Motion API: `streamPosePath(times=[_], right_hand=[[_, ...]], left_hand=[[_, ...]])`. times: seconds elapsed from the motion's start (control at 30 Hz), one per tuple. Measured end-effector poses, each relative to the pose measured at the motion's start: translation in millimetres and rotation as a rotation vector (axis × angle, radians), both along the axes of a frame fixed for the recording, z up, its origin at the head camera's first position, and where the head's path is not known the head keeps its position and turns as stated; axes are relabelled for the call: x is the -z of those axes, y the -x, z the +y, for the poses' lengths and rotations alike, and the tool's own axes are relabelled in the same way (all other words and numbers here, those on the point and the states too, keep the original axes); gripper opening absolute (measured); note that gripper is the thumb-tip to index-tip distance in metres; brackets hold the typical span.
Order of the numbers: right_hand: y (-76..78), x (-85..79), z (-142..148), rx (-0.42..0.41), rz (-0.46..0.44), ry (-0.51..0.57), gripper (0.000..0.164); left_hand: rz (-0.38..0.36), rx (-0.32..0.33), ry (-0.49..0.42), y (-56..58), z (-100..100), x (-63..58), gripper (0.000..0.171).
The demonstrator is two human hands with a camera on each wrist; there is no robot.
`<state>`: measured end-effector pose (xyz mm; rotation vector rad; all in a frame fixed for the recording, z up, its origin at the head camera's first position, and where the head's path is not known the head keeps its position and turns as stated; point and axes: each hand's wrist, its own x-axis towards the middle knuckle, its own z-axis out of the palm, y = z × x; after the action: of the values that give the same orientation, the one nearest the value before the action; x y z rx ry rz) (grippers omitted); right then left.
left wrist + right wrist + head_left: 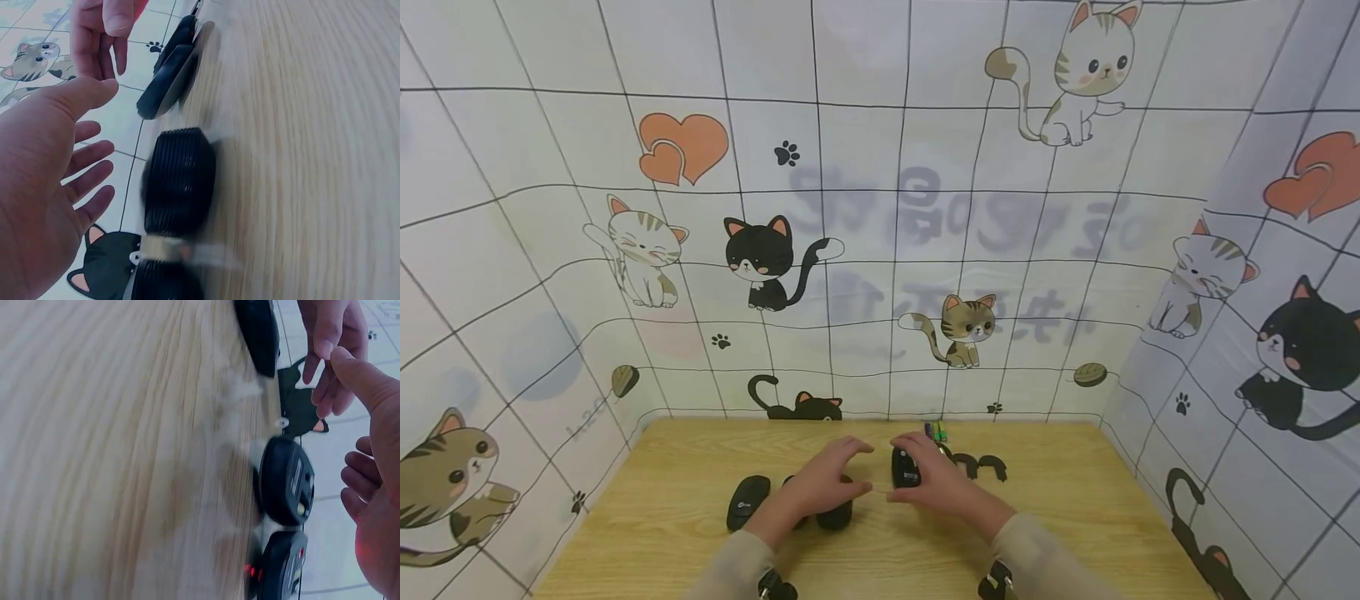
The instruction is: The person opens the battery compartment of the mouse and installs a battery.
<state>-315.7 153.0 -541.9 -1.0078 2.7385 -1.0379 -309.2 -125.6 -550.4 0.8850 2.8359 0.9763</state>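
Both hands hover over the table with fingers spread and gently bent, nothing gripped. My left hand [823,482] is above black computer mice, one of them [835,514] partly hidden under it; a ribbed black side [179,181] faces the left wrist camera. Farther left lies another black mouse [748,500]. Between thumb and fingers of my right hand [942,482] a black mouse [905,468] shows in the head view. From the right wrist, two mice [286,481] appear underside up, apart from the right hand [381,462]; red light glows by the nearer one.
Dark curved shell pieces [992,467] lie right of the right hand. Small green and purple cylinders, seemingly batteries [936,431], are at the table's back edge. The wooden table [1075,517] meets a cat-patterned curtain [865,367] behind and at both sides.
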Motion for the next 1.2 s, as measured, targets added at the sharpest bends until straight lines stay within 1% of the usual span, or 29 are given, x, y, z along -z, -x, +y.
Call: streamPosePath(times=[0.2,0.37,0.6,0.77,0.9,1.03,1.2], right_hand=[[-10.1,-1.5,-17.8,-0.013,-0.007,0.005,0.081],[-16.8,-1.2,-33.0,-0.032,-0.013,0.011,0.082],[-21.7,5.0,-49.2,-0.051,-0.014,0.008,0.086],[-24.8,10.8,-58.1,-0.036,-0.030,-0.015,0.088],[-26.7,13.6,-65.1,-0.028,-0.045,-0.028,0.088],[-28.1,16.6,-71.4,-0.011,-0.046,-0.054,0.088],[-29.3,23.4,-77.9,0.008,-0.061,-0.095,0.091]], left_hand=[[0.018,0.006,0.041,-8.4,-16.3,-4.3,0.055],[0.009,0.012,0.060,-14.2,-28.3,-5.5,0.056],[-0.011,0.005,0.070,-18.2,-42.7,-1.8,0.065],[-0.034,0.000,0.054,-21.9,-49.5,1.3,0.067],[-0.036,-0.013,0.042,-24.7,-53.7,2.8,0.071],[-0.035,-0.025,0.057,-26.5,-57.8,4.1,0.079],[-0.042,-0.017,0.088,-25.9,-61.2,7.3,0.089]])
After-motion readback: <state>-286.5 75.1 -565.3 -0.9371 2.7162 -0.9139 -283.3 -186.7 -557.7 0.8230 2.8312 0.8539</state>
